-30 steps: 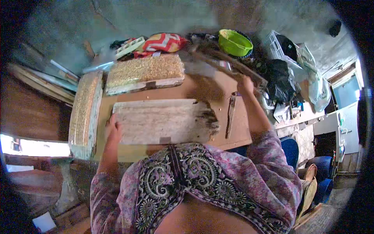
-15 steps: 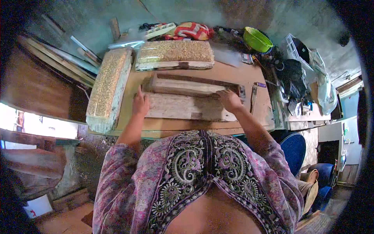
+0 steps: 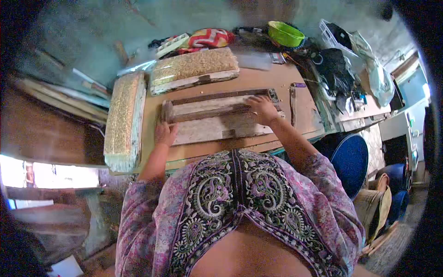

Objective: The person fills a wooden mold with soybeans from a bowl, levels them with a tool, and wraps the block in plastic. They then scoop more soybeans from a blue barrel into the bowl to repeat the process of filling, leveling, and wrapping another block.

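Observation:
A long wooden box (image 3: 198,131) lies on the table in front of me, its pale, worn side facing me and its hollow top framed by a dark rim. At the near left corner, my left hand (image 3: 165,133) is closed around the end of the box. My right hand (image 3: 263,110) lies over the rim near the right end, its fingers bent over the edge and partly hidden inside. Behind it rests a clear bag of puffed grain (image 3: 196,64) on a similar whitish wooden base. Another such bag (image 3: 122,115) stands along the left side.
A thin dark strip (image 3: 292,107) and a purple-ended object (image 3: 299,85) lie on the tabletop (image 3: 307,111) at right. Further back are a green basin (image 3: 286,34) and a red patterned cloth (image 3: 207,39). Black bags (image 3: 334,69) crowd the right; a blue barrel (image 3: 353,157) stands below.
The view has shifted and turned slightly. The box's hollow shows more openly. My right hand has its fingers further over the rim, and my left hand has moved lower at the corner.

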Demonstrator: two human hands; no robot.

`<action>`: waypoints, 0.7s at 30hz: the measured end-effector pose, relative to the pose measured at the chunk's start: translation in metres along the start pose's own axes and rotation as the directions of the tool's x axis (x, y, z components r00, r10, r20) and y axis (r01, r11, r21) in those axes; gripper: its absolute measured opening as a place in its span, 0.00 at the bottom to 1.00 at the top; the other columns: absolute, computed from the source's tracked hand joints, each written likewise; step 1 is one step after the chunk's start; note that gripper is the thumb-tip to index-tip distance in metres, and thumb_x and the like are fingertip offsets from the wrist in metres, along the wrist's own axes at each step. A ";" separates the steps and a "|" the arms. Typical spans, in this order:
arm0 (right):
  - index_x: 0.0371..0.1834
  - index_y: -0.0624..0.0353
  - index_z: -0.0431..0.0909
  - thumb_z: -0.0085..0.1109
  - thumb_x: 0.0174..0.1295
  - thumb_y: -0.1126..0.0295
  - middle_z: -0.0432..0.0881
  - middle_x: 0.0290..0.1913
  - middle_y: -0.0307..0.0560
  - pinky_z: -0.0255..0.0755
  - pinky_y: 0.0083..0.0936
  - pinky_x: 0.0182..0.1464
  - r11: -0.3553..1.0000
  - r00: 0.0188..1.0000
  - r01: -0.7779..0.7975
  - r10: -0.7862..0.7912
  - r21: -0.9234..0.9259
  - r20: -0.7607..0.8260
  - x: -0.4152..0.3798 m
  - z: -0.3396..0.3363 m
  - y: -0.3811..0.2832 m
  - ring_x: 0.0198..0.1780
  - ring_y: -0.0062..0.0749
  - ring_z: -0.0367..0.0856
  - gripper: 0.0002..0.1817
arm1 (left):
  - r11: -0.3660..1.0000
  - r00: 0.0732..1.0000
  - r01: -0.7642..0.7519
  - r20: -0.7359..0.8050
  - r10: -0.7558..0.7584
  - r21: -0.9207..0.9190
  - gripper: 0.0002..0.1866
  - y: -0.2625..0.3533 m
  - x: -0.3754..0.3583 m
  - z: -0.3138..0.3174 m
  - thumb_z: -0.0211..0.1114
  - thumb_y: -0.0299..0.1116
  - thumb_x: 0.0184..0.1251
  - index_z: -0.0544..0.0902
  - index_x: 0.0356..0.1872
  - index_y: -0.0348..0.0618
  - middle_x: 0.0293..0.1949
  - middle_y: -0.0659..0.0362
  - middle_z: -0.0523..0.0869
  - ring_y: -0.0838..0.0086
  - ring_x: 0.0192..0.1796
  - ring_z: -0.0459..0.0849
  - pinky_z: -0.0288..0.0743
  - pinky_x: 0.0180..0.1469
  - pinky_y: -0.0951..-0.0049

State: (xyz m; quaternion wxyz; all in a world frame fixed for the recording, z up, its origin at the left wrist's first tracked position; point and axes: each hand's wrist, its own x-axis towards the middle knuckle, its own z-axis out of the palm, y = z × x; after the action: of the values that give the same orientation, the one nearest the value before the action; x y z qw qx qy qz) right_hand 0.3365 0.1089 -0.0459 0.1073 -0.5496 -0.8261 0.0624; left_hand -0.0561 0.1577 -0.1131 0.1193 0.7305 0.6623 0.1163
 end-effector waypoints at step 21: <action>0.54 0.56 0.60 0.50 0.53 0.57 0.72 0.44 0.54 0.64 0.35 0.44 0.635 0.518 -0.558 0.770 0.534 -0.373 0.025 0.022 0.136 0.43 0.42 0.72 0.27 | 0.989 0.969 -0.127 -0.222 0.107 -0.075 0.31 -0.022 0.003 0.013 0.61 0.46 0.45 0.67 0.45 0.29 0.46 0.35 0.67 0.45 0.50 0.65 0.58 0.54 0.55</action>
State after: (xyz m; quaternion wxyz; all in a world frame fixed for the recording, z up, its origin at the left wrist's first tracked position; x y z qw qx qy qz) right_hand 0.4436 0.1851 -0.0941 0.4117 -0.7900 -0.4478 0.0765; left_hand -0.0720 0.1623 -0.1321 0.0716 0.7452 0.6213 0.2316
